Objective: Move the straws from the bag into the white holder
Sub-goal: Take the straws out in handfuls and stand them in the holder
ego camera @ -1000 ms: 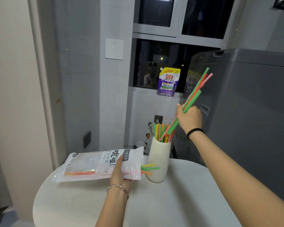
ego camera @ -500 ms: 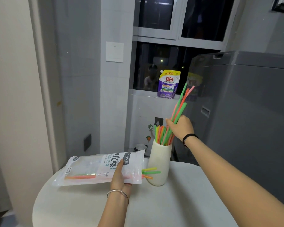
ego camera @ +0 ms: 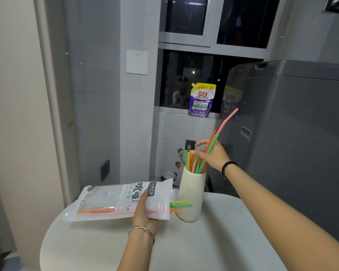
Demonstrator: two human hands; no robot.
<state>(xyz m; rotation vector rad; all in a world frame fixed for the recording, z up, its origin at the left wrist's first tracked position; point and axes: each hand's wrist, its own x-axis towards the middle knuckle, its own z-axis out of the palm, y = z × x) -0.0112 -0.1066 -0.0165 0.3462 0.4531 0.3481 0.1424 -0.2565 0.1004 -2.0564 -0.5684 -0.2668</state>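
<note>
Many green, orange, pink and yellow straws (ego camera: 196,163) in white holder (ego camera: 192,194)

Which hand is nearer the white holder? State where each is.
Right. The right hand is just above the white holder, among its straws; the left hand grips the bag to its left.

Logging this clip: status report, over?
Left hand grips bag; remaining straws poke from its mouth. Right hand open at tall straws in white holder. Nothing blocking.

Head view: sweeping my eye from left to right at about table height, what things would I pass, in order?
straw bag → white holder → right hand → grey appliance
</note>
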